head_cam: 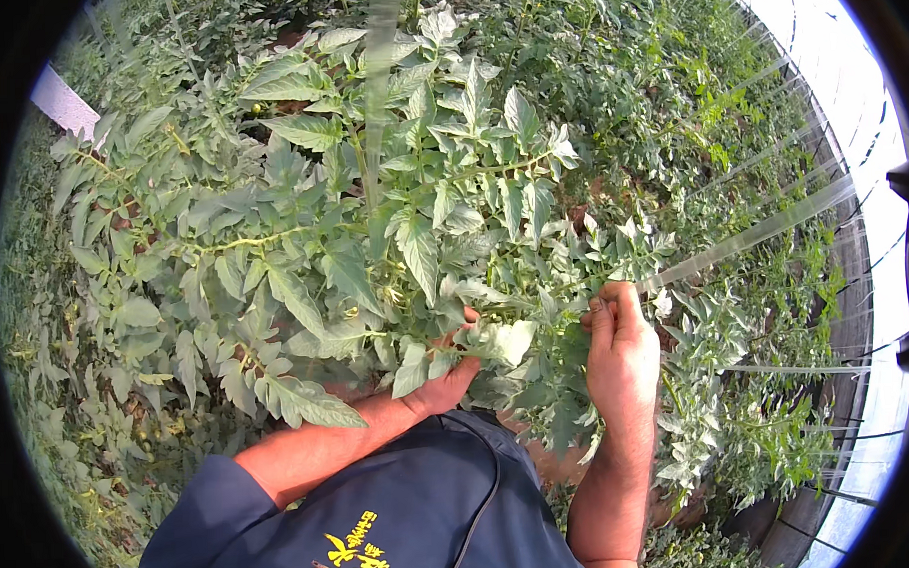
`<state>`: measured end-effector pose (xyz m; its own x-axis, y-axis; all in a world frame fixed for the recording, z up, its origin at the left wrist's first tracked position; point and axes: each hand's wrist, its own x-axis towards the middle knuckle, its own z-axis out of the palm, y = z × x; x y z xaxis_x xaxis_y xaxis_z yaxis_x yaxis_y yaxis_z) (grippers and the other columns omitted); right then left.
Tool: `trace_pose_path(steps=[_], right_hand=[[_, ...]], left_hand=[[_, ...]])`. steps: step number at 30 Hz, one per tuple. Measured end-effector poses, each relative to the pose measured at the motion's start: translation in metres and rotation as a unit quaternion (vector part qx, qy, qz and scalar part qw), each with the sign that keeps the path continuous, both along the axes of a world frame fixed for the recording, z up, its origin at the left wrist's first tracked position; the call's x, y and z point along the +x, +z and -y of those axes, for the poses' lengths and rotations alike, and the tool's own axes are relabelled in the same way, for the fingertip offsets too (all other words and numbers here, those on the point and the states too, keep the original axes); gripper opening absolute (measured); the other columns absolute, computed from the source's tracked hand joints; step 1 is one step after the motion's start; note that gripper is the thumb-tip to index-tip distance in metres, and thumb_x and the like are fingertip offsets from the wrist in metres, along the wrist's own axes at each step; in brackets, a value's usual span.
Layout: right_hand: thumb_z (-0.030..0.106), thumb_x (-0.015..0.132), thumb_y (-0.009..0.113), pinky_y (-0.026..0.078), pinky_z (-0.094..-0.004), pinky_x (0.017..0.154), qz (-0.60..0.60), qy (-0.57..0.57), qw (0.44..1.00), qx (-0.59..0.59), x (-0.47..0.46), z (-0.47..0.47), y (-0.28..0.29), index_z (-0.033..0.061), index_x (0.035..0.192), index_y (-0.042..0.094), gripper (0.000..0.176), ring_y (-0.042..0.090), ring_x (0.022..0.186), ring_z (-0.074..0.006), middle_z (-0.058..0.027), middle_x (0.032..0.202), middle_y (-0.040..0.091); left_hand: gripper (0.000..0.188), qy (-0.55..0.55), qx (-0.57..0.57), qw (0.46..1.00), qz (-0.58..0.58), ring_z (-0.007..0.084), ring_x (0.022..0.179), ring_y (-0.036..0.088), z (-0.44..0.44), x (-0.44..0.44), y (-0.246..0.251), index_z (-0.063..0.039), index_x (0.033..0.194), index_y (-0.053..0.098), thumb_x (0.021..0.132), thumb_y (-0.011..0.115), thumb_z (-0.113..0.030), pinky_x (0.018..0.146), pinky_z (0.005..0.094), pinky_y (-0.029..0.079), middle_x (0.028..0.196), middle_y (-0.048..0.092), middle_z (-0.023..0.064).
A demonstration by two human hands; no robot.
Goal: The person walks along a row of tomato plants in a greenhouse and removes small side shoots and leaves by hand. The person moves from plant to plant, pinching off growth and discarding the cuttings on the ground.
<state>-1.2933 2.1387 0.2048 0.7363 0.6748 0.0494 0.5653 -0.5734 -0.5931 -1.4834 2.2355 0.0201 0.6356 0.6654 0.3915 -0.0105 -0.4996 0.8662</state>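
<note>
Dense tomato plants (419, 251) with serrated green leaves fill the view before me. My left hand (450, 378) reaches in among the leaves at the middle, its thumb and a fingertip showing around the foliage. Leaves cover the rest of its fingers, so its grip is hidden. To the right, my right hand (623, 346) has its fingers curled with the thumb pressed against them. A translucent plastic strip (753, 232) runs from the upper right down to these fingers, which pinch its lower end beside a leafy shoot.
Another translucent strip (380, 84) hangs vertically through the plant at top centre. More strips (799, 369) stretch toward the bright plastic greenhouse wall (860, 67) on the right. A pale post (65, 102) stands at upper left. A black cable (481, 508) crosses my dark blue shirt (402, 504).
</note>
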Motion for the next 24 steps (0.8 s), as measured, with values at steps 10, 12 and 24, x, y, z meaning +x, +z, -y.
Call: trace_pose_path(steps=[10, 12, 24], right_hand=[[0.011, 0.113, 0.06, 0.059, -0.042, 0.072, -0.004, 0.04, 0.999, -0.016, -0.01, 0.004, 0.005, 0.0073, 0.121, 0.063, 0.01, 0.079, 0.081, -0.0321, -0.0143, 0.09, 0.079], [0.013, 0.112, 0.061, 0.059, -0.0427, 0.072, 0.004, 0.035, 0.999, -0.042, -0.011, 0.004, 0.005, 0.0077, 0.12, 0.063, 0.01, 0.079, 0.082, -0.0335, -0.0145, 0.09, 0.08], [0.027, 0.107, 0.066, 0.058, -0.0544, 0.071, 0.087, 0.021, 0.995, -0.043, 0.009, 0.004, 0.002, 0.0153, 0.123, 0.068, 0.02, 0.075, 0.078, -0.0437, -0.0182, 0.085, 0.077]], left_hand=[[0.038, -0.079, -0.006, 0.993, -0.09, 0.0345, 0.107, 0.068, -0.037, 0.066, 0.04, -0.005, 0.128, 0.07, 0.095, 0.078, -0.021, 0.098, 0.0484, 0.053, 0.115, 0.073, 0.0173], [0.042, -0.124, 0.058, 0.986, -0.096, 0.0367, 0.111, 0.067, -0.036, 0.078, 0.023, -0.005, 0.131, 0.068, 0.093, 0.077, -0.022, 0.099, 0.0495, 0.052, 0.12, 0.071, 0.019], [0.037, -0.164, -0.007, 0.984, -0.064, 0.04, 0.109, 0.069, -0.003, 0.064, -0.037, -0.009, 0.131, 0.068, 0.098, 0.076, -0.022, 0.096, 0.0515, 0.053, 0.118, 0.069, 0.0199]])
